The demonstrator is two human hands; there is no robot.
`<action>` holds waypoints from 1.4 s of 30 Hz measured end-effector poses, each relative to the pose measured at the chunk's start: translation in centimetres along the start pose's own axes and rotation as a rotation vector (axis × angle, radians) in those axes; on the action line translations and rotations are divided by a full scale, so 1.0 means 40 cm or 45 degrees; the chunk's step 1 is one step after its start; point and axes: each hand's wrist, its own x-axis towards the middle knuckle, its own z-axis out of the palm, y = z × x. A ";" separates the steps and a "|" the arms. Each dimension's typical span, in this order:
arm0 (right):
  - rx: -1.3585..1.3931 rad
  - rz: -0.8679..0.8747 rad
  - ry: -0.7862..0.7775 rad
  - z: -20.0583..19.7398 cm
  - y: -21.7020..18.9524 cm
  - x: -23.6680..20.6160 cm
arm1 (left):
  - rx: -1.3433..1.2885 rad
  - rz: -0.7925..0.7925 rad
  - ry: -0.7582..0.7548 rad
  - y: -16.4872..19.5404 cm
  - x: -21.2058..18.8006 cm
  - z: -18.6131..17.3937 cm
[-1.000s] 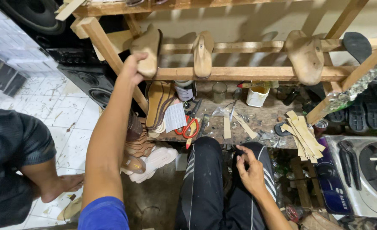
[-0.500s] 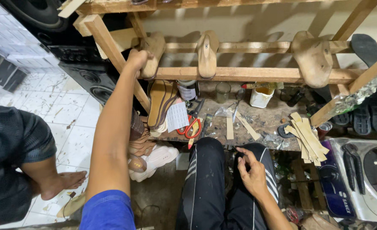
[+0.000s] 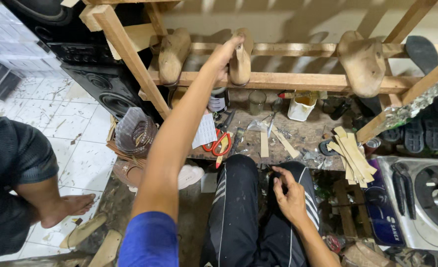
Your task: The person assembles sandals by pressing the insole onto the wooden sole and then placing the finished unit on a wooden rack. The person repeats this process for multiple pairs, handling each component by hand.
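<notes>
My left hand reaches up to the wooden rack and grips the middle wooden shoe last, which lies across the two rails. Another wooden last rests to its left and a larger one to its right. My right hand hovers over my right knee, fingers loosely curled, holding nothing that I can see. My legs in black striped trousers stretch toward a low worktable.
Red-handled scissors, a white paper, several tan strips, a white cup and jars lie on the worktable. A black speaker stands left. Another person's leg and bare foot are on the tiled floor. Black soles sit right.
My left hand has moved right from the left shoe last to the middle one. My right hand has stayed over my knee. The view has shifted slightly.
</notes>
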 end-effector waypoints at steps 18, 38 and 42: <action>0.047 -0.001 -0.021 0.009 0.018 0.016 | 0.014 -0.222 0.078 0.040 -0.002 -0.239; 0.432 0.077 0.013 0.024 0.104 0.005 | 1.324 0.399 0.116 -0.422 -0.906 0.173; 0.730 0.112 0.020 0.020 0.107 0.024 | 1.233 0.446 0.154 -0.451 -0.913 0.150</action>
